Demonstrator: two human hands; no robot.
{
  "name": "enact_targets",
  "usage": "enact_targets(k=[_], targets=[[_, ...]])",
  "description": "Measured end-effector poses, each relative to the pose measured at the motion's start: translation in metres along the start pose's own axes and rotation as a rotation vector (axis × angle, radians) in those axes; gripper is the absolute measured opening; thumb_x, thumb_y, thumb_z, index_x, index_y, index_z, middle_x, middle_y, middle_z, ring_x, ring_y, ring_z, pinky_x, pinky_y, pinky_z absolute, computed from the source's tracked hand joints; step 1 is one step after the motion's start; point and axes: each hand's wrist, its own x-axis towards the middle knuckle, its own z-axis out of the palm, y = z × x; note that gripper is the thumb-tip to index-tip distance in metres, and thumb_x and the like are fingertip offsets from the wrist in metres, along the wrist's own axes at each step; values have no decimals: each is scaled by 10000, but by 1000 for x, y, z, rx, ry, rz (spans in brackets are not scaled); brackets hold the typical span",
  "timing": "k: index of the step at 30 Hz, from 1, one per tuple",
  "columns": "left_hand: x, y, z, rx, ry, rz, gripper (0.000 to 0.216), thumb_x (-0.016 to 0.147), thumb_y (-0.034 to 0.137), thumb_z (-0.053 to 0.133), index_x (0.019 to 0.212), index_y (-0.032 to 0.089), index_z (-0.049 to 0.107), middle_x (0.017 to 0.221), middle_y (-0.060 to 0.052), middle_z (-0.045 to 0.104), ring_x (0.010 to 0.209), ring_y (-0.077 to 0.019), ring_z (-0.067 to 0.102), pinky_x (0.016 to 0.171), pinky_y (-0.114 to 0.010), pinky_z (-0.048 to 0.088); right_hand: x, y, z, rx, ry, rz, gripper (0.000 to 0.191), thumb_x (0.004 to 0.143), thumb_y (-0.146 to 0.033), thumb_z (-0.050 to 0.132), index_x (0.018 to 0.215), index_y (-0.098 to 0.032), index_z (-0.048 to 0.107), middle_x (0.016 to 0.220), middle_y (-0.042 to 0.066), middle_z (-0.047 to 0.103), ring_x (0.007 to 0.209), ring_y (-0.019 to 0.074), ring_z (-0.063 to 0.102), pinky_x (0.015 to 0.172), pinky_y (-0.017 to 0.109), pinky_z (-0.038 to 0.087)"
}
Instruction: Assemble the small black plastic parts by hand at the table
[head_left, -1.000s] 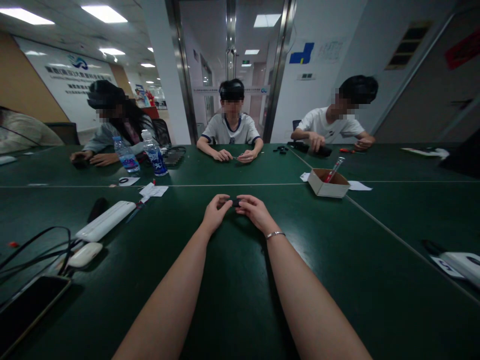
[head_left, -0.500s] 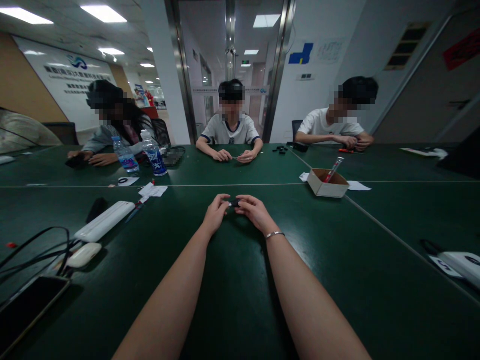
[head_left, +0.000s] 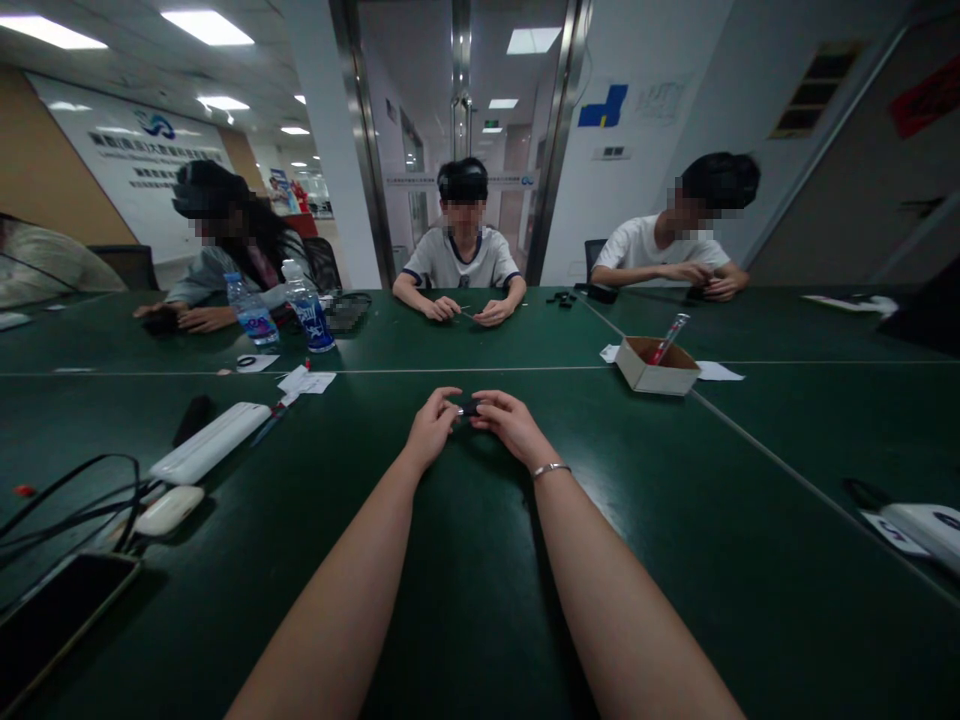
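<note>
Both my hands rest on the dark green table, stretched out in front of me. My left hand and my right hand meet fingertip to fingertip, each pinching one end of a small black object. The object is too small to make out in detail. A thin bracelet sits on my right wrist.
A small cardboard box holding a red-tipped tool stands to the right. On the left lie a white oblong case, a white mouse, black cables, a phone and two water bottles. Three people sit across the table.
My hands have stayed in place, with only slight finger shifts on the black object. The person at the far right has drawn both hands together.
</note>
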Motion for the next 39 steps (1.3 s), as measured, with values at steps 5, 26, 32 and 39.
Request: enact_targets(k=[5,26,32,39], targets=[[-1,-1,0,11,-16,3,304,855,334,495,1107,188,585,702,12,560,572,-108,485,547,-217,378,0,1,-1,-4,-7,1,349,617,-254,853,931,-172,724,834,26,664,705,157,671,670,232,569],[-3,3,1,78,-24,12,291,836,269,469,1086,191,596,712,13,562,579,-116,482,577,-236,385,1,1,-2,-7,-14,-4,343,631,-248,846,942,-172,722,856,31,662,707,155,666,679,242,572],[-4,6,1,81,-17,14,294,820,264,492,1084,194,600,774,0,575,616,-118,504,602,-239,409,2,2,-2,-5,-10,1,351,625,-254,847,939,-164,717,848,37,662,708,155,666,679,240,570],[-3,3,0,109,-10,20,289,841,283,476,1086,196,603,719,7,568,593,-120,503,587,-235,407,1,0,-1,-8,-8,-2,360,623,-266,853,939,-167,711,846,33,664,721,168,668,680,261,573]])
